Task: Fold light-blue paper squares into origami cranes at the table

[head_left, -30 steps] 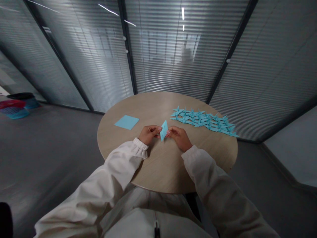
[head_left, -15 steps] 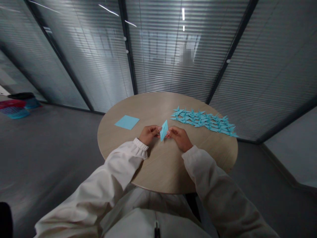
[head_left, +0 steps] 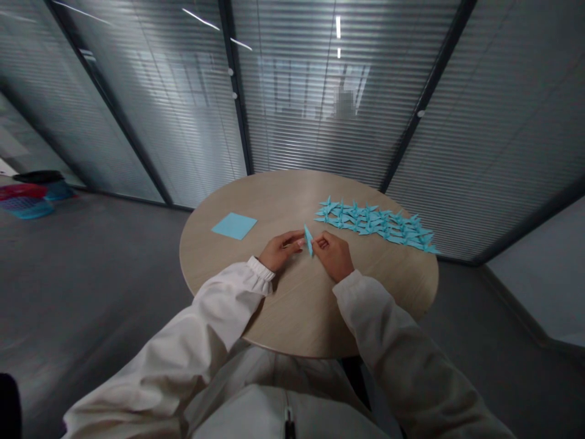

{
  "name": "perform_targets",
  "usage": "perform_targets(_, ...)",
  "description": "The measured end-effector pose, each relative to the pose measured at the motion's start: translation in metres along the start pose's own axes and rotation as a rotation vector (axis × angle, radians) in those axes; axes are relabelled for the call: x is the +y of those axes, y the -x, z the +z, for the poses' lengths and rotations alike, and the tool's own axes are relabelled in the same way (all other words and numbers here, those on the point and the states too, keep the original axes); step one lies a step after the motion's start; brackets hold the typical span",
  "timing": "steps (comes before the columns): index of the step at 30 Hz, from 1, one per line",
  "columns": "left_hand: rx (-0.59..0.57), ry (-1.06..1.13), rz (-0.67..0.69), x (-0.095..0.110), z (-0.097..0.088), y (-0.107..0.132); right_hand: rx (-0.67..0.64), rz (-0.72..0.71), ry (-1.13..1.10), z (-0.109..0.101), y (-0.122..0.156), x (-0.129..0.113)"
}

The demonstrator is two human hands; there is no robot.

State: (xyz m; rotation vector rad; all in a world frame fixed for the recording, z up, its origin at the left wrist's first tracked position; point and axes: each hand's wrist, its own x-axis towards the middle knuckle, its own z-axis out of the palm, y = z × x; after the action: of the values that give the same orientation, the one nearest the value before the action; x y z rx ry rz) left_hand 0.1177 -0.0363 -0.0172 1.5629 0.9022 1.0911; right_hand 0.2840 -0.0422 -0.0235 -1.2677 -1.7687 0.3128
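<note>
A narrow piece of folded blue origami paper [head_left: 308, 241] is held above the table, seen almost edge-on. My right hand [head_left: 334, 255] pinches its right side between thumb and fingers. On the other side, my left hand [head_left: 278, 251] has its fingers loosely stretched, thumb apart, with the tips right beside the paper; whether they touch it is hard to tell. A flat blue paper square [head_left: 234, 225] lies on the table to the left of my hands. Several folded blue paper cranes [head_left: 372, 219] stand close together in rows at the right.
The round wooden table [head_left: 292, 323] has its near edge close to my body. Behind it rises a glass partition with blinds [head_left: 315, 140]. On the floor far left are a blue basket with a red rim [head_left: 27, 204] and a dark-topped bin [head_left: 57, 186].
The folded paper has turned from facing me to nearly edge-on and shifted slightly right. My left fingers have loosened from their pinch; my right hand still grips the paper.
</note>
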Motion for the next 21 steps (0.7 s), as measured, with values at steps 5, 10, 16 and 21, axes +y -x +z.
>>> perform_targets(5, -0.081, 0.034, 0.012, 0.001, 0.001, -0.001, -0.097, -0.171, -0.054, 0.002, 0.003, -0.003)
perform_targets(10, -0.043, 0.140, 0.003, -0.005, -0.005, -0.004, -0.155, -0.279, -0.108, 0.001, 0.004, -0.004)
perform_targets(16, 0.047, 0.241, -0.094, -0.011, -0.008, -0.007, -0.245, -0.395, -0.062, 0.001, 0.006, -0.004)
perform_targets(21, 0.048, 0.250, -0.124, -0.005, -0.006, -0.005, -0.235, -0.384, -0.047, 0.000, 0.007, -0.004)
